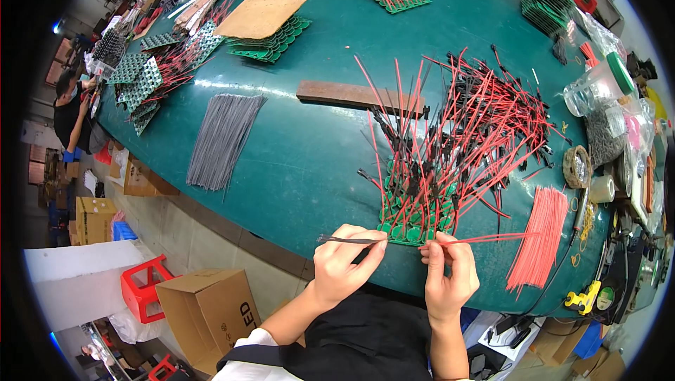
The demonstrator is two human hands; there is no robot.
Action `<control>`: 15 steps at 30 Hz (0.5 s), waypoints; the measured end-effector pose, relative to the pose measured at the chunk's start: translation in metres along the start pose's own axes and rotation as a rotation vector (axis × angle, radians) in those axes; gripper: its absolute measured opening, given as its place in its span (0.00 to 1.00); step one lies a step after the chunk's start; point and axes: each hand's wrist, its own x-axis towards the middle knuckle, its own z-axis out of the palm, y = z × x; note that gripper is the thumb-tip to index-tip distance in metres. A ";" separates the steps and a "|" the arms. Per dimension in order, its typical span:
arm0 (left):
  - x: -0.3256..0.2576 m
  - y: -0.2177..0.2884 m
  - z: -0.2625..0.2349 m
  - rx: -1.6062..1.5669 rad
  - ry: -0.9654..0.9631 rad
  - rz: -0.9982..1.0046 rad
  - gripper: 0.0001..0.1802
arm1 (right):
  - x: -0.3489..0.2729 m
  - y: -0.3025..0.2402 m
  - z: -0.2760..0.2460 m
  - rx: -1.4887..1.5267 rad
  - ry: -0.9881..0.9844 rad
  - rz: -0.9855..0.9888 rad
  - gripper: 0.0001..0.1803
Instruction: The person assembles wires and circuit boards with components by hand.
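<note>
Low in the middle of the frame, the left hand (344,258) pinches a thin grey metal pair of tweezers or a fine wire (348,240); I cannot tell which, only that its fingers are closed on a slim dark sliver that points toward the left. Just beside it, the right hand (448,272) has its fingers clenched round the end of a thin red insulated wire (492,238) that runs off to the right, level over the dark green bench (295,163). Both hands sit at the near edge of a row of small green round circuit boards (415,223), each with red and black leads standing up out of it in a bristling clump. The wire looks very light and limp, apt to droop and spring, so it is best taken close to its stripped tip, between fingertip and thumb. The boards seem stiff but thin, and their soldered leads likely bend or tear off if tugged, so they are better held by the edges. To the right lies a loose bundle of cut red wires (540,237); in the left middle of the frame, a bundle of grey wires (223,138).
</note>
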 end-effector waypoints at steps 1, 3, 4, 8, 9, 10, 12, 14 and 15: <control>0.001 0.001 0.000 0.013 0.000 0.012 0.10 | -0.001 0.000 0.000 -0.001 0.004 -0.001 0.08; 0.002 0.003 0.001 0.023 -0.009 0.032 0.11 | -0.003 0.001 0.000 0.031 0.039 0.019 0.07; 0.002 0.003 0.001 0.036 -0.017 0.044 0.11 | -0.004 0.002 0.002 0.030 0.039 0.021 0.07; 0.010 0.008 0.003 0.145 -0.021 0.165 0.15 | -0.003 0.005 0.007 -0.002 0.037 0.027 0.07; 0.011 0.010 0.002 0.193 -0.042 0.153 0.17 | -0.003 0.006 0.007 -0.016 0.034 0.022 0.07; 0.010 0.010 0.002 0.242 -0.063 0.140 0.19 | -0.004 0.006 0.007 -0.017 0.034 0.023 0.07; 0.010 0.009 0.004 0.243 -0.062 0.157 0.20 | -0.004 0.007 0.007 -0.060 0.013 -0.007 0.08; 0.009 0.008 0.005 0.248 -0.061 0.172 0.21 | -0.002 0.007 0.008 -0.074 0.013 -0.041 0.06; 0.008 0.007 0.006 0.252 -0.051 0.187 0.21 | -0.002 0.006 0.008 -0.089 0.014 -0.076 0.05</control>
